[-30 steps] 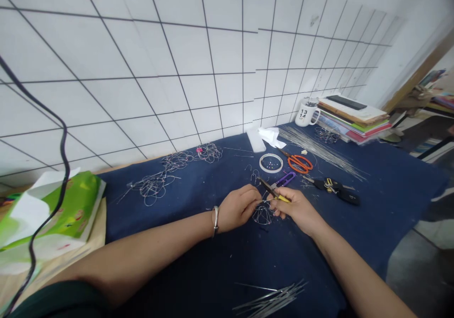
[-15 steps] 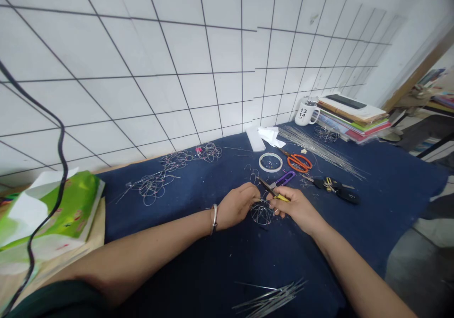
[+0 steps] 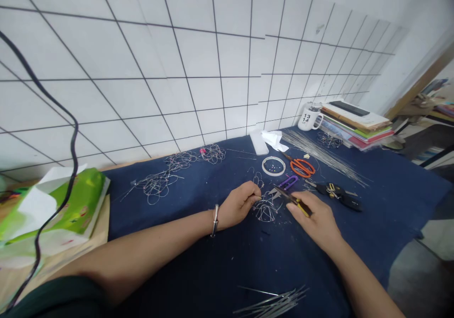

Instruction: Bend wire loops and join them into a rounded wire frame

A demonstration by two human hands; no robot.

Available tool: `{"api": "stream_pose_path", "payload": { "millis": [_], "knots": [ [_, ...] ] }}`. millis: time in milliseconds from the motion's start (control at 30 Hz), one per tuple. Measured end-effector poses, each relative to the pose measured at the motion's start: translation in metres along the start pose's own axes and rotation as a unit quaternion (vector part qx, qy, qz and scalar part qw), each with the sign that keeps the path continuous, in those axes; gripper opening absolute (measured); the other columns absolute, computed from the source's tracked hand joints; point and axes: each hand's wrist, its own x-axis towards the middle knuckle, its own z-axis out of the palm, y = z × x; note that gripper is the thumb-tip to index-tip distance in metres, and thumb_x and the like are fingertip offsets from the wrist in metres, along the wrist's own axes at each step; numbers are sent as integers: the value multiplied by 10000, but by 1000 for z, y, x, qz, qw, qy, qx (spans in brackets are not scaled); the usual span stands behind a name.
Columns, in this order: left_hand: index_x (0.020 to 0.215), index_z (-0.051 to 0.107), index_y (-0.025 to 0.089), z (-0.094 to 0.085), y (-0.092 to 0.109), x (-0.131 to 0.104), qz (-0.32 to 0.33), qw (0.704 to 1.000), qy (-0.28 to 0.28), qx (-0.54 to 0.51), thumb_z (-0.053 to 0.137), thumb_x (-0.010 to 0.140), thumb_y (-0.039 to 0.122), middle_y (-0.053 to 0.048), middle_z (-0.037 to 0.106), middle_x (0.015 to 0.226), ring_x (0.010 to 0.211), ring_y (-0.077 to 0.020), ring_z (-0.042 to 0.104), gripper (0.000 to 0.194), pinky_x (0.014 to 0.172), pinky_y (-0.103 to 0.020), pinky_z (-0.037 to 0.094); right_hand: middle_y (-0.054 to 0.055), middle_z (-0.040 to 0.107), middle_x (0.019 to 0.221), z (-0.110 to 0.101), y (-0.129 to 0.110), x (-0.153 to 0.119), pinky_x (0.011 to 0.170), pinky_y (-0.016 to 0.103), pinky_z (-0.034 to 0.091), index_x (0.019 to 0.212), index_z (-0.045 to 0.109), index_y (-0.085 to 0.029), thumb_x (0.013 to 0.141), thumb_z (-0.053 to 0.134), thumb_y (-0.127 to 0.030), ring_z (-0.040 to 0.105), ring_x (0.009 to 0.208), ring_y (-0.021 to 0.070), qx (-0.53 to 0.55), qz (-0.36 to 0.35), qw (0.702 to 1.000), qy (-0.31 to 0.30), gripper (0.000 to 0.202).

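My left hand (image 3: 241, 205), with a silver bangle at the wrist, pinches the edge of a round wire piece (image 3: 265, 210) above the dark blue cloth. My right hand (image 3: 314, 216) is closed around pliers (image 3: 301, 206) with yellow on the handles. Their dark jaws point up and left, just right of the wire piece and apart from it. Purple snips (image 3: 288, 182) lie right behind the pliers' tips. A white ring-shaped dish (image 3: 273, 166) with small beads sits behind the snips, beside orange-handled scissors (image 3: 302, 167).
Tangled wire pieces (image 3: 156, 185) lie at the left and back. Straight wires (image 3: 324, 157) spread at the back right, more (image 3: 275, 304) at the front. A black-handled tool (image 3: 338, 195), a white mug (image 3: 309, 117), stacked books (image 3: 356, 124) and a green package (image 3: 71, 204) also stand or lie around.
My right hand has drawn the pliers back to the right, away from the wire piece, and turned them. My left hand keeps its pinch. The whole view has shifted slightly.
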Motion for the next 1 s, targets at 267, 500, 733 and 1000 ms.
{"api": "stream_pose_path", "payload": {
  "millis": [267,500,733,1000],
  "knots": [
    [796,470,152,1,1,-1,2,1000,3,-6,355,881,194,-24,489,776,715,-111,452,149,697,-241,394,78,574,940,4,11,-23,810,356,410,1000,554,-188,791,530,-353,513,886,211,-136,-86,987,30,268],
    [790,464,150,0,2,0,14,1000,-11,-15,347,888,210,-27,488,775,715,-111,450,163,703,-242,394,81,567,953,4,8,-23,826,381,381,986,580,-172,798,516,-378,497,888,216,-220,-111,969,25,286],
    [802,454,150,-2,1,1,44,998,-39,-21,339,889,206,-35,489,787,741,-117,451,155,721,-250,395,89,557,960,1,3,-20,778,371,369,997,580,-171,817,488,-363,484,873,219,-260,-117,958,12,279],
    [826,468,150,-3,0,1,52,997,-56,-32,354,887,201,-41,507,812,765,-120,470,139,736,-252,399,83,560,907,-1,-3,-21,737,344,353,951,592,-168,825,483,-333,477,829,203,-278,-137,950,18,235]
  ]
}}
